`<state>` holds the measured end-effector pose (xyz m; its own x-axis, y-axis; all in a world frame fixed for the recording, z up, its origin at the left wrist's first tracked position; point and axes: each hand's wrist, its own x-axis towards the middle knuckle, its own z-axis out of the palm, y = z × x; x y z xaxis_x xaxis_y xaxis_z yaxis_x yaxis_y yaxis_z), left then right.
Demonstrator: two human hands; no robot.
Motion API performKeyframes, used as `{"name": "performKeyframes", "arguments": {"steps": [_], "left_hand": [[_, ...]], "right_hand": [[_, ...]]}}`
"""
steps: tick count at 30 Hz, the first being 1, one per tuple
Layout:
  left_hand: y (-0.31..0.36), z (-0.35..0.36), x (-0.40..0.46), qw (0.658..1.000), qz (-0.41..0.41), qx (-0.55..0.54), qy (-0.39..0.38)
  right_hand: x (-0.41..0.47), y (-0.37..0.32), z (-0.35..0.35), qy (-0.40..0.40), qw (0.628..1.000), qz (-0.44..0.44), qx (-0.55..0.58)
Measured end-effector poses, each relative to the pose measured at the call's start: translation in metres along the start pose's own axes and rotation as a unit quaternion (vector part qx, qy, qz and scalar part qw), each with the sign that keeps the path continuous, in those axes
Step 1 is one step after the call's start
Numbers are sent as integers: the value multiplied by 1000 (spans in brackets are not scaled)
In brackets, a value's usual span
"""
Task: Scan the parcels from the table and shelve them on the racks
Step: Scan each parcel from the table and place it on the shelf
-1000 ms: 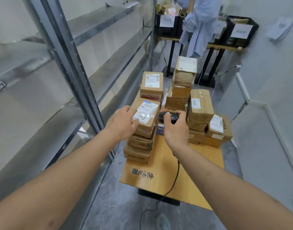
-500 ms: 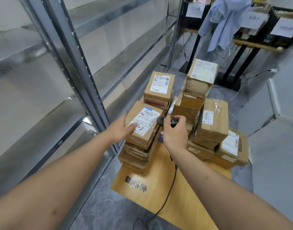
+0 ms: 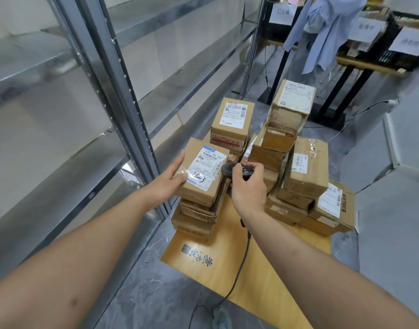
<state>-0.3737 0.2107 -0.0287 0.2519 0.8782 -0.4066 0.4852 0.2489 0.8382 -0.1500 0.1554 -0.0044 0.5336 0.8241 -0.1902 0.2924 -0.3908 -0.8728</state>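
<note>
Resting on top of the nearest stack of cardboard boxes is a flat brown parcel (image 3: 201,170), tilted slightly, with a white shipping label (image 3: 205,167) on its upper face showing printed barcodes and handwritten numbers. The left hand (image 3: 171,180) grasps the parcel's left edge, fingers lying along the side and the thumb hooked over the top near the label. The right hand (image 3: 247,186) is curled round a black handheld scanner (image 3: 237,170), whose head sits just beside the parcel's right edge, pointing toward the label. A black cable (image 3: 237,273) runs from the scanner down under the right wrist and across the tabletop to the floor.

The stack under the parcel holds several worn, flattened boxes (image 3: 199,214). All of these sit on a low wooden table (image 3: 227,264) with dark printed characters near its front corner. Behind the near stack stands a taller labelled box (image 3: 232,122). To the right is a leaning pile of boxes (image 3: 284,129) with a labelled one on top, then a box (image 3: 307,167) with a side label, and at the far right a wide box (image 3: 332,210) lying low on the table.

Along the left runs a metal rack (image 3: 113,74) with grey uprights and shiny shelves. In the background a person in a pale blue garment (image 3: 322,32) stands by a black-legged table carrying dark crates (image 3: 403,48) with white paper signs. The floor (image 3: 156,293) is grey stone.
</note>
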Motion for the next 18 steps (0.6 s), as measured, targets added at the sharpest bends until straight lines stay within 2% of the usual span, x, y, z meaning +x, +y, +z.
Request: {"name": "performKeyframes", "arguments": {"steps": [2,8,18], "left_hand": [[2,-5,-9,998,43,38,-5],[8,-34,-41,988,96,119,22],[-11,-97,-101,966,144,198,84]], "right_hand": [[-7,-6,-1,-4,1000,-10,10],[-34,-28,-3,-26,995,-91,9],[-99,-53,9,-119,970,-199,-68]]}}
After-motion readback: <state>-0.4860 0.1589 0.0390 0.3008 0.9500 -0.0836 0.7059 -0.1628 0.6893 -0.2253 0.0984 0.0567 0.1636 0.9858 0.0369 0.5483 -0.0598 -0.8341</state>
